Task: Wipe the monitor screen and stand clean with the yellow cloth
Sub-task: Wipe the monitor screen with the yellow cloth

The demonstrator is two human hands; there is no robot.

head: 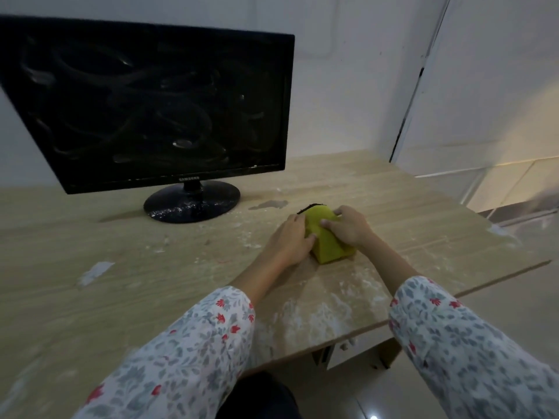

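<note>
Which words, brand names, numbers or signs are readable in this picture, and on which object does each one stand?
"SAMSUNG": pale letters in the middle of the lower bezel of the monitor, just above the stand; small but legible.
No other text can be read: the yellow cloth, the sleeves and the table show none.

monitor (157, 104): black, upright, screen dark with dusty swirl smears; stand (192, 201): glossy oval base, white-speckled, on table; yellow cloth (325, 237): folded, bunched, lying right of stand, dark edge behind
</note>
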